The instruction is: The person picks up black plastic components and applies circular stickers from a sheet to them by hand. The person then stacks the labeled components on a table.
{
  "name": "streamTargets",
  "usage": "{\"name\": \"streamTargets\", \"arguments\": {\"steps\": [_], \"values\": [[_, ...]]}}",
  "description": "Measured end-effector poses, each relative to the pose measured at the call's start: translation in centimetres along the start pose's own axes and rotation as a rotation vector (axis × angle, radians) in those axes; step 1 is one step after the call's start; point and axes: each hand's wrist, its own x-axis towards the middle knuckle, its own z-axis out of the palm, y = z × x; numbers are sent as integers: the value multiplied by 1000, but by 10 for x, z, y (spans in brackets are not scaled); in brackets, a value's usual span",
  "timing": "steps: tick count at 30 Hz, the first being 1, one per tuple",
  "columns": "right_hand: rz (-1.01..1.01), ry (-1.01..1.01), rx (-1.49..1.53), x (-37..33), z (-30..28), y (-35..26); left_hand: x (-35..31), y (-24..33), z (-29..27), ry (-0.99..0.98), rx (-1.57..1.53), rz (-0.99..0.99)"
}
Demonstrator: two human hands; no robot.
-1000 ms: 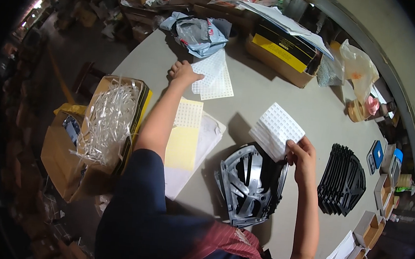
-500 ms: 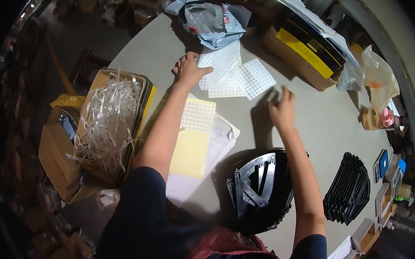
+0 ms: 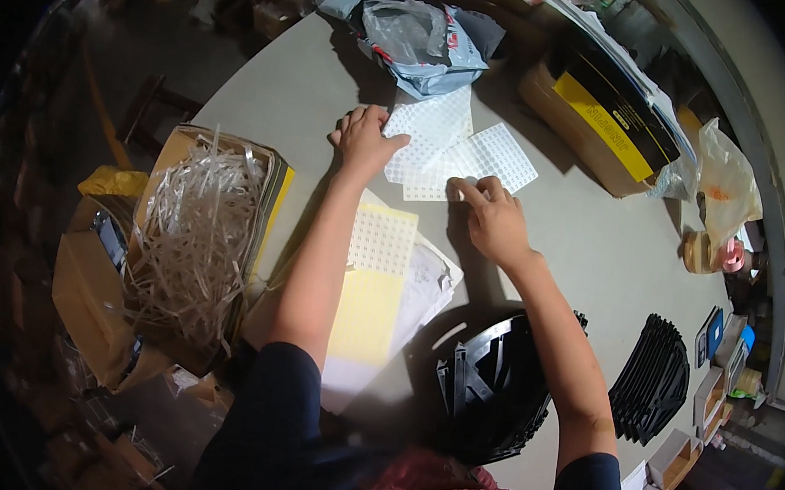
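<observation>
Several white dotted sheets lie fanned out on the grey table. My left hand rests flat on the left edge of the sheets, fingers spread. My right hand presses its fingertips on the near edge of the lower sheet, holding nothing. A yellow-and-white sheet stack lies under my left forearm. A black plastic frame part sits close to my body under my right arm.
A cardboard box of pale strips stands at the left table edge. A plastic bag and a yellow-and-black carton lie beyond the sheets. A row of black parts stands at the right.
My right hand carried a dotted sheet from near the black part to the pile by my left hand, laid it down, and now rests on its near edge.
</observation>
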Motion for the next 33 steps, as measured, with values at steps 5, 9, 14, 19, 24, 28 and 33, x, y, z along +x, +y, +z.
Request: {"name": "streamTargets", "arguments": {"steps": [5,9,14,19,24,28,33], "values": [[6,-72,35,10,-4,1,4,-8,1,26,-24,-5],[93,-151,-3,22,-3,-3,4,-4,-8,19,-21,23],[157,-245,162,28,-10,3,11,-8,-43,-378,-1101,-280],[191,-253,75,34,-10,-15,16,-17,-51,-332,-1118,-345],[271,-319,40,40,-13,-8,8,-4,-47,-287,-1107,-290],[144,-274,236,12,-10,11,2,0,-53,-236,-1161,-347],[-59,-115,251,-14,-6,17,7,-9,-51,-241,-1154,-292]]}}
